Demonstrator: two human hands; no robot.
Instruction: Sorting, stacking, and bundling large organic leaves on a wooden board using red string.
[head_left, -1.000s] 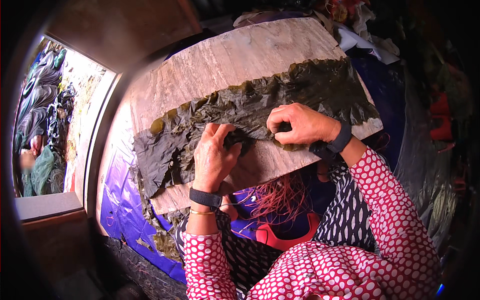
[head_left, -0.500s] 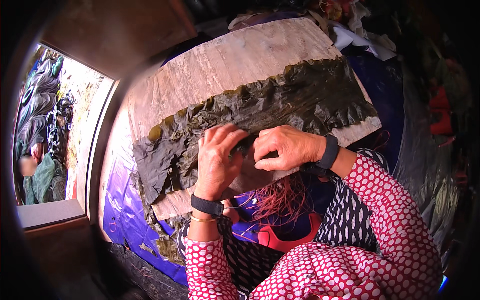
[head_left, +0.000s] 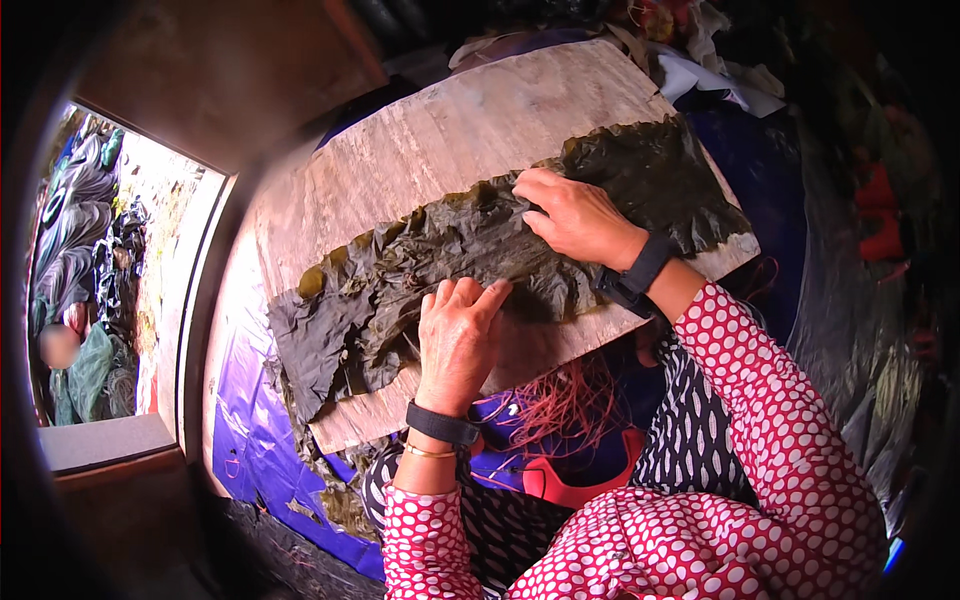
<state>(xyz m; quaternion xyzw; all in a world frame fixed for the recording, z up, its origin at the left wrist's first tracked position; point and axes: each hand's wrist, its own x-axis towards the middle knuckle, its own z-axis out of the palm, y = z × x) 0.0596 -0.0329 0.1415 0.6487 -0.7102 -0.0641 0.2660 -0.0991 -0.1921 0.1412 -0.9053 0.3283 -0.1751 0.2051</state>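
A long, wrinkled sheet of dark green-brown seaweed [head_left: 420, 250] lies slantwise across a pale wooden board [head_left: 450, 110]. Its far edge is ruffled and more yellow-green. My left hand [head_left: 458, 340] is at the near edge of the sheet, fingers bent down onto it, their tips partly hidden. Over the sheet, my right hand [head_left: 580, 218] reaches toward its far edge, fingers forward and thumb apart. Nothing shows in its grasp. Each wrist has a dark band.
Blue plastic sheeting [head_left: 250, 430] spreads under the board. Reddish strings [head_left: 570, 405] lie in a tangle by my knees, beside a red curved object [head_left: 570, 485]. At left, a doorway frame [head_left: 195, 310] opens onto piled nets [head_left: 80, 230]. White crumpled plastic [head_left: 715, 85] lies at the back right.
My right hand has left the near edge beside my left hand and moved away across the seaweed toward its far edge. My left hand has shifted slightly right and nearer me.
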